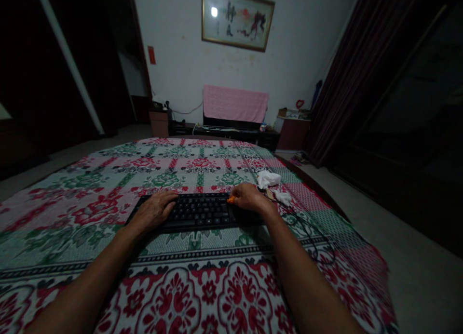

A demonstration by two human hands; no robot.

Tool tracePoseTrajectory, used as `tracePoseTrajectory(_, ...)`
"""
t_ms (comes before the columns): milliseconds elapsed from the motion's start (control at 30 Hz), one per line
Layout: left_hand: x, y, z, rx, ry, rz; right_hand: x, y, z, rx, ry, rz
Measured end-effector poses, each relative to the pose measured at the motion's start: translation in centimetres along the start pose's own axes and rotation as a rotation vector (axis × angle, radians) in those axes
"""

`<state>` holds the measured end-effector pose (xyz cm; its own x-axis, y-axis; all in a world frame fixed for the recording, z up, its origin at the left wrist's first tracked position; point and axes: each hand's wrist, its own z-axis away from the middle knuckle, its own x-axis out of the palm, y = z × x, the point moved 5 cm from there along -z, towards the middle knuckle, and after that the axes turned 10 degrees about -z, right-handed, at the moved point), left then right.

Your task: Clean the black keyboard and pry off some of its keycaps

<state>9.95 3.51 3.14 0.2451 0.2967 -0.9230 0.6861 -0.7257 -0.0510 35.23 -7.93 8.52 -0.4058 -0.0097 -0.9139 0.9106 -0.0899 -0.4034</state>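
A black computer keyboard [202,213] lies flat on the patterned cloth in front of me. My left hand [154,211] rests over its left end, fingers stretched toward the keys and the thumb apart from them. With closed fingers, my right hand [249,198] pinches a small orange object [231,199] at the keys right of the middle. Its exact kind is too small to make out. The right hand and wrist hide much of the keyboard's right end.
Crumpled white tissues [268,179] lie just beyond my right hand. A dark cable [314,242] loops over the flowered tablecloth [177,295] on the right. Across the room, a pink cloth [235,103] covers a screen on a low cabinet. Dark curtains [347,69] hang at right.
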Motion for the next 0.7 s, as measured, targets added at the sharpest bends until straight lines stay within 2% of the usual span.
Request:
tracePoseTrajectory(67,0.0,0.0,0.0,-0.001,-0.004,0.001,0.3,0.1,-0.2,-0.016,-0.003,0.005)
tracePoseTrajectory(167,0.1,0.0,0.0,0.002,-0.003,0.006,1.3,-0.2,-0.3,-0.036,-0.092,0.016)
tracePoseTrajectory(333,0.1,-0.1,0.0,-0.01,0.005,0.0,1.9,-0.2,0.0,0.001,-0.156,0.034)
tracePoseTrajectory(533,0.1,-0.1,-0.1,-0.004,0.007,0.012,1.3,-0.6,-0.2,-0.001,-0.038,-0.005)
tracePoseTrajectory(700,0.0,-0.1,-0.1,-0.014,0.0,0.028,1.6,-0.7,-0.3,0.0,-0.038,0.045)
